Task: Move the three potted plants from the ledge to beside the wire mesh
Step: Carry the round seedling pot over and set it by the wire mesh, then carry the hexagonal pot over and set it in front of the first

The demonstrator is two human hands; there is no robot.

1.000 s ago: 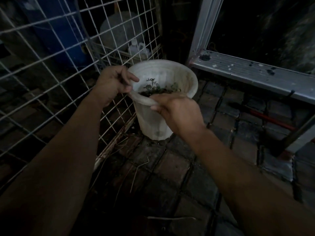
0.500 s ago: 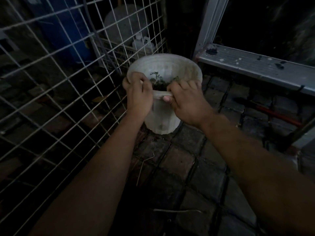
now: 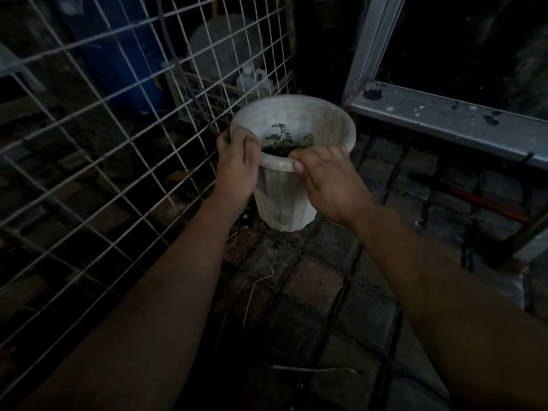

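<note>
1. The wire mesh [image 3: 118,143] fills the left side and runs back toward the far corner. Its bottom edge meets the ground just left of the pot.
2. The paved floor [image 3: 320,280] lies dark and open between the two forearms and out to the right, with free room in front of the pot.
3. The ledge [image 3: 444,120], a pale metal sill spotted with dirt, crosses the upper right. Its near corner ends just beside the pot's far rim, with a narrow gap between them.
4. A blue barrel [image 3: 127,54] stands behind the mesh, well apart from the pot.
5. A slatted crate [image 3: 207,96] sits behind the mesh, close to the pot's far-left rim.
6. The white pot [image 3: 284,197] stands upright just beside the mesh, in the corner between mesh and ledge. Its base seems to meet the pavers, though the dim light leaves that unsure.
7. The left hand [image 3: 237,161] grips the rim on the mesh side, fingers curled over the edge.
8. The right hand [image 3: 329,176] grips the near rim, fingers hooked inside and thumb outside.
9. A red-handled tool [image 3: 474,200] lies on the pavers below the ledge, to the right.
10. A small green plant [image 3: 280,137] rises from the soil, below rim level.
11. Thin twigs [image 3: 255,292] lie on the pavers in front of the pot.
</note>
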